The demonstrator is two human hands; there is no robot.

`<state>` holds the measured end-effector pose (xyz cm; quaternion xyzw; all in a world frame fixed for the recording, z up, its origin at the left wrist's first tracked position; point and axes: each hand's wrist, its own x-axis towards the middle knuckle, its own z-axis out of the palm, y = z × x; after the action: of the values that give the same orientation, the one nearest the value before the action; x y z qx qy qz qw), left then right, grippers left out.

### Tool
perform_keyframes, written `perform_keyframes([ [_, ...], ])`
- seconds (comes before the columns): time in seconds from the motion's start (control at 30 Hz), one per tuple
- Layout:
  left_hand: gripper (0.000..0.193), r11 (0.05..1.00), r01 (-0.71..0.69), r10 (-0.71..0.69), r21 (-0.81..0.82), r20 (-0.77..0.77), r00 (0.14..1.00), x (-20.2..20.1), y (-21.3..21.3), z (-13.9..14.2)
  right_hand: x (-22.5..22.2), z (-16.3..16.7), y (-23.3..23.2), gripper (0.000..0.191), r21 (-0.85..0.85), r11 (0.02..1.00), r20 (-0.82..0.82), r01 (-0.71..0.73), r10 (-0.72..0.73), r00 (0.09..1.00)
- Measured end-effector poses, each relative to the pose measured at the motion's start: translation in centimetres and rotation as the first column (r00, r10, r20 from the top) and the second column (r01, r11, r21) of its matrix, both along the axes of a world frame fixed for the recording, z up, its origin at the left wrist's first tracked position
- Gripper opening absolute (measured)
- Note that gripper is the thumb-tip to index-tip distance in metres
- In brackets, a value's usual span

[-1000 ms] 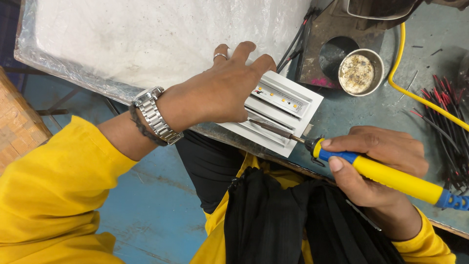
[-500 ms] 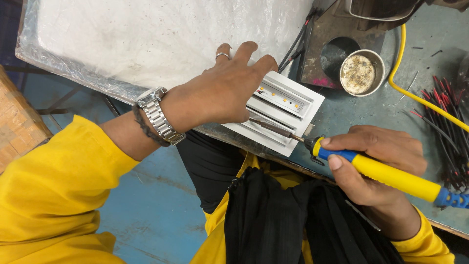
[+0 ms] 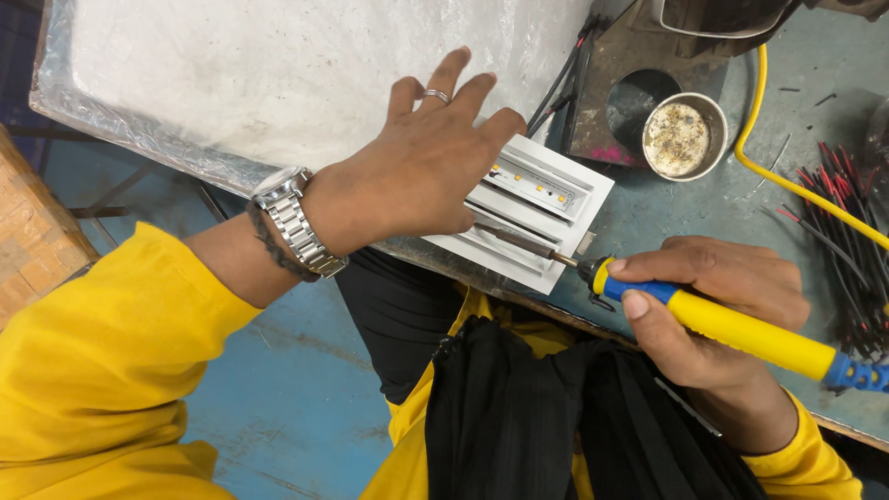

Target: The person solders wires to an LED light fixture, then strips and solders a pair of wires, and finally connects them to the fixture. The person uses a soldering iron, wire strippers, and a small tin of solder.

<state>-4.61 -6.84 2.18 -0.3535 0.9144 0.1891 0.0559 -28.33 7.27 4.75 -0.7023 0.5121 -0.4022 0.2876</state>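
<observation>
Fingers (image 3: 435, 93) of the left hand (image 3: 417, 171) lay spread flat over the white light fitting (image 3: 546, 208) at the counter (image 3: 667, 213) edge, while the right hand (image 3: 713, 306), curled around the yellow soldering iron (image 3: 741, 329), aimed its tip leftward along the fitting's near channel.

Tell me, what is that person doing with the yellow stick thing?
A person in yellow sleeves is working at a bench. The right hand grips a yellow-handled soldering iron, its metal tip lying on a white light fixture with a strip of small yellow lights. The left hand rests flat on that fixture, fingers spread. A small round tin and a bundle of red and black wires sit nearby.
</observation>
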Motion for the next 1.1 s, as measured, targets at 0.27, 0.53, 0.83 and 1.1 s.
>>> perform_keyframes([
  [0.27, 0.089, 0.995, 0.012, -0.010, 0.102, -0.024, 1.000, -0.1, 0.1, -0.1, -0.1, 0.0, 0.2, 0.017, -0.021, 1.000, -0.026, 0.000, 0.000, 1.000],
  [0.53, 0.091, 0.985, 0.007, -0.010, 0.173, 0.018, 1.000, 0.1, -0.1, 0.1, -0.4, 0.2, 0.5, 0.017, 0.033, 0.999, -0.026, 0.032, -0.031, 0.999],
  [0.83, 0.085, 0.992, 0.058, -0.032, 0.115, -0.216, 0.976, 3.2, -0.5, -0.1, -0.6, 0.6, 1.5, 0.021, 0.008, 0.998, -0.001, 0.069, -0.069, 0.998],
  [1.1, 0.068, 0.998, -0.045, 0.060, 0.043, -0.473, 0.879, 7.4, 2.4, 0.6, -1.3, -0.5, 2.1, 0.027, -0.031, 0.992, 0.024, 0.126, -0.125, 0.992],
])
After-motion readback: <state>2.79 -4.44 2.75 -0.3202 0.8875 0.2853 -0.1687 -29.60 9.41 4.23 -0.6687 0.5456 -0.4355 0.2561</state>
